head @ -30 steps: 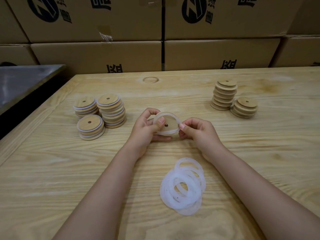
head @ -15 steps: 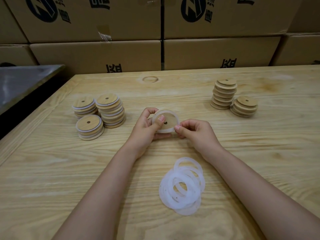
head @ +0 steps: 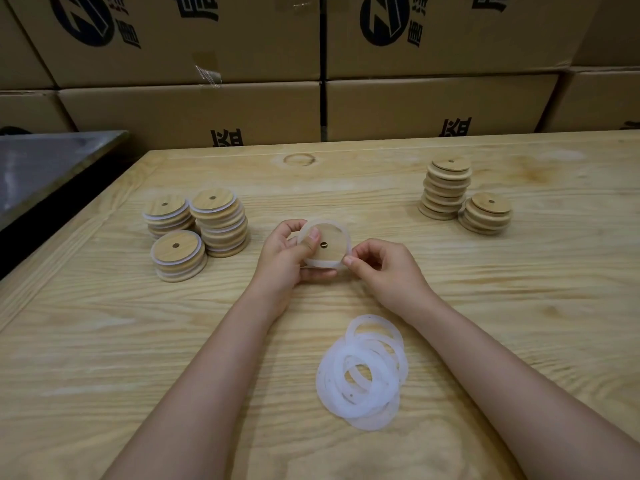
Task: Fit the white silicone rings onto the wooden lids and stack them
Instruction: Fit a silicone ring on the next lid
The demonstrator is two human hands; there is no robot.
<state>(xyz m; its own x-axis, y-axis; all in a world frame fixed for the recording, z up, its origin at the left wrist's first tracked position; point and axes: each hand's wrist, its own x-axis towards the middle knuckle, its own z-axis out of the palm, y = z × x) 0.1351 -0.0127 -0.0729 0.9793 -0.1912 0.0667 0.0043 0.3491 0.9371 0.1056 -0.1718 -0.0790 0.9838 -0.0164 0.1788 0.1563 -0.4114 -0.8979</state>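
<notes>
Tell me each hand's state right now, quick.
Left hand: closed, holding the wooden lid.
Right hand: closed, pinching the white silicone ring on that lid.

Bare forearms [head: 194, 375] lead to bare left hand [head: 282, 259] and right hand [head: 389, 268].

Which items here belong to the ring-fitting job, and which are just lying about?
Job: held lid, ring on it, left hand, right hand, loose rings, bare-lid stacks, ringed-lid stacks.
Lying about: cardboard boxes, metal surface at left.
</notes>
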